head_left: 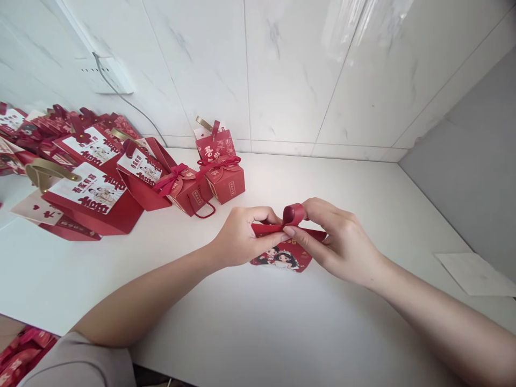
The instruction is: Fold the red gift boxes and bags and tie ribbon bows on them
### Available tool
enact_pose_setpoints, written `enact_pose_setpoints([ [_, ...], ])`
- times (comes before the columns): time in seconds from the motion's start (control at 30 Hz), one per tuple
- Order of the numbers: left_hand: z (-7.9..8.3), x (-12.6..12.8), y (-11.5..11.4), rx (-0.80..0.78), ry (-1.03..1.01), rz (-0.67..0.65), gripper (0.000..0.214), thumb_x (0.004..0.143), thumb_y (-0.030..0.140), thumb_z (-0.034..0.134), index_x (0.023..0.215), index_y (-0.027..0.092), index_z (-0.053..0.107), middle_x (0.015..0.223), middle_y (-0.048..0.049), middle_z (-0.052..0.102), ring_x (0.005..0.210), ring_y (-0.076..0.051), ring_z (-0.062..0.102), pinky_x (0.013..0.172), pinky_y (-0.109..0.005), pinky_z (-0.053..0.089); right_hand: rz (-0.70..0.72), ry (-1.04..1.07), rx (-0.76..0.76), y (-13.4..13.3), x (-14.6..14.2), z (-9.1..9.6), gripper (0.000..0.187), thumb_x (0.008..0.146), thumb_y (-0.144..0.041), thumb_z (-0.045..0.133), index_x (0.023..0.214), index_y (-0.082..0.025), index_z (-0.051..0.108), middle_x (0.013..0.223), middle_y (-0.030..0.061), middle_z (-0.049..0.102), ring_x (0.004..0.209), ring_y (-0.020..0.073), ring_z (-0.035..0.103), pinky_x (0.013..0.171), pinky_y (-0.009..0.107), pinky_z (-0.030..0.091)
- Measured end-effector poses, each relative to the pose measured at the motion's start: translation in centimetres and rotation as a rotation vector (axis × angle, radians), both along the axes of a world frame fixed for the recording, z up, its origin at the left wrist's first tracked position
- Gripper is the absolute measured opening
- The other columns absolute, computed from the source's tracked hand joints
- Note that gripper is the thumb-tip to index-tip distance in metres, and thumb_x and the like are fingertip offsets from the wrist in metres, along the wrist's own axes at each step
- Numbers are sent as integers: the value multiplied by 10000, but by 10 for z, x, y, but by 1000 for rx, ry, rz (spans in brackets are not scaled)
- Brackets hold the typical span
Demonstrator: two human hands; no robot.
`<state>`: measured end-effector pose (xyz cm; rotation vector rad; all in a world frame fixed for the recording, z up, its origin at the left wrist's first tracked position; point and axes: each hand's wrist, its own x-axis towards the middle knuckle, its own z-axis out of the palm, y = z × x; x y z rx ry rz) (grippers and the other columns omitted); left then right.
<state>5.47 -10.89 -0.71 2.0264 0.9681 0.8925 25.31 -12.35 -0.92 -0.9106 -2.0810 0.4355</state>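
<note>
Between my two hands, in the head view, is a red gift box (284, 259) with a cartoon bride and groom on its front. A dark red strap (293, 214) loops up from its top edge. My left hand (245, 236) is closed on the box's upper left edge, thumb in front and fingers behind. With thumb and index finger, my right hand (336, 236) pinches the top edge at the base of the strap loop. The back of the box and some fingertips are hidden.
Several finished red gift boxes (91, 191) crowd the left of the white table (226, 333). Two ribbon-tied boxes (226, 180) stand near the tiled wall. A flat white sheet (475, 274) lies at the right. A cable (121, 94) hangs from a wall socket. More red items (26, 349) sit below, lower left.
</note>
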Motion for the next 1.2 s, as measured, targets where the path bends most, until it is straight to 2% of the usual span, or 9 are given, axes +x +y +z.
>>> enact_pose_setpoints([
  [0.2, -4, 0, -2, 131, -69, -26, 147, 762, 222, 681, 654, 160, 602, 624, 8, 636, 557, -89, 551, 563, -210, 455, 52, 20, -169, -2, -2, 5, 132, 925, -299, 537, 837, -229, 606, 702, 9, 584, 636, 154, 514, 580, 282, 445],
  [0.37, -5, 3, -3, 132, -92, -24, 180, 757, 215, 684, 615, 158, 589, 594, 7, 628, 534, -86, 540, 556, -214, 453, 126, 178, -583, -4, -4, 11, 218, 923, -388, 532, 837, -200, 600, 792, 15, 615, 679, 151, 567, 530, 249, 447],
  [0.47, -5, 3, -2, 132, -86, -32, 179, 754, 220, 687, 614, 158, 594, 602, 0, 633, 547, -95, 549, 567, -223, 460, 144, 259, -705, -5, -5, 12, 231, 898, -409, 568, 824, -193, 594, 770, 1, 599, 642, 135, 555, 519, 237, 441],
  [0.63, -7, 2, 1, 161, -77, 19, 172, 744, 243, 699, 623, 160, 610, 615, -1, 640, 560, -103, 558, 581, -233, 459, 155, 391, -718, 0, -8, 5, 258, 907, -419, 554, 805, -183, 571, 727, -11, 568, 628, 118, 526, 553, 232, 433],
  [0.73, -14, 2, 7, 122, -112, 112, 147, 737, 285, 713, 702, 161, 641, 676, -5, 662, 601, -115, 585, 601, -231, 471, 95, 501, -651, 8, -11, -9, 309, 939, -440, 487, 796, -182, 576, 676, -16, 543, 594, 109, 507, 539, 222, 425],
  [0.83, -31, 1, 20, 41, -238, 254, 208, 738, 323, 720, 855, 167, 648, 806, -18, 684, 741, -148, 632, 695, -244, 501, 43, 591, -538, 20, -14, -34, 269, 945, -439, 476, 1068, -219, 569, 960, 22, 635, 862, 158, 601, 739, 258, 503],
  [0.93, -57, -2, 39, -55, -480, 332, 299, 761, 380, 699, 970, 181, 618, 936, -29, 691, 862, -176, 645, 783, -276, 509, 62, 559, -541, 34, -15, -66, 337, 950, -466, 446, 1196, -237, 480, 1247, 60, 580, 1061, 200, 588, 907, 333, 492],
  [1.07, -84, -8, 57, -280, -683, 290, 400, 856, 513, 539, 1069, 188, 632, 1056, -64, 704, 987, -236, 650, 878, -357, 498, 107, 291, -581, 51, -9, -95, 519, 902, -498, 521, 1331, -243, 379, 1333, 84, 548, 1160, 258, 560, 968, 415, 469],
  [1.2, -92, -12, 61, -415, -731, 200, 506, 858, 550, 512, 1193, 185, 611, 1147, -82, 688, 1128, -278, 602, 982, -415, 453, 161, 251, -607, 58, -4, -100, 570, 891, -494, 543, 1368, -263, 336, 1354, 72, 539, 1172, 257, 562, 960, 421, 485],
])
